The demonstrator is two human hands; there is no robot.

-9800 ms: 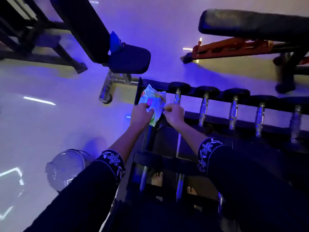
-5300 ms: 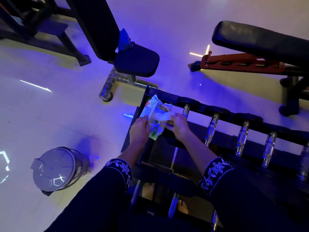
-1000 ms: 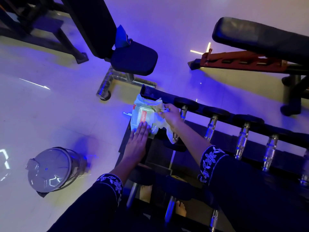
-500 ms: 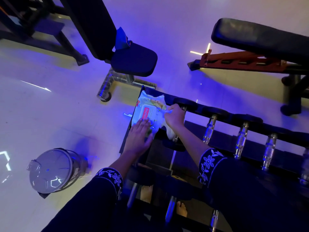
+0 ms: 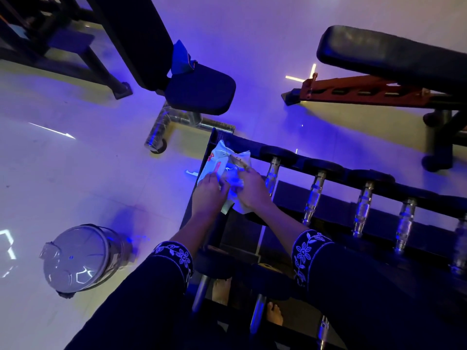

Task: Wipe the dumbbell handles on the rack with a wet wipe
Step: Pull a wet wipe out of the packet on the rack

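— Where is the wipe right now?
— One crumpled white wet wipe (image 5: 241,209) is bunched in the right hand (image 5: 252,190). The fingers curl round it, and its loose end hangs below the palm, over the left end of the black metal rack (image 5: 252,147).

— And the other hand?
— The left hand (image 5: 208,193) bends its fingers over one soft white packet (image 5: 219,160) with a red label and holds it down on the rack's left corner. The two hands sit just beside each other at the packet.

— How many handles can you count?
— Five chrome dumbbell handles (image 5: 313,195) lie side by side on the upper tier, and the nearest is just beside the right hand. Whether the wet wipe touches it, I cannot tell. Three more show on the lower tier.

— Anything else around?
— One round bin with a silvery lid (image 5: 75,258) stands on the pale floor to the left, well apart from the rack. Two black padded benches (image 5: 202,89) stand beyond the rack. Two bare feet (image 5: 222,290) show between the lower bars.
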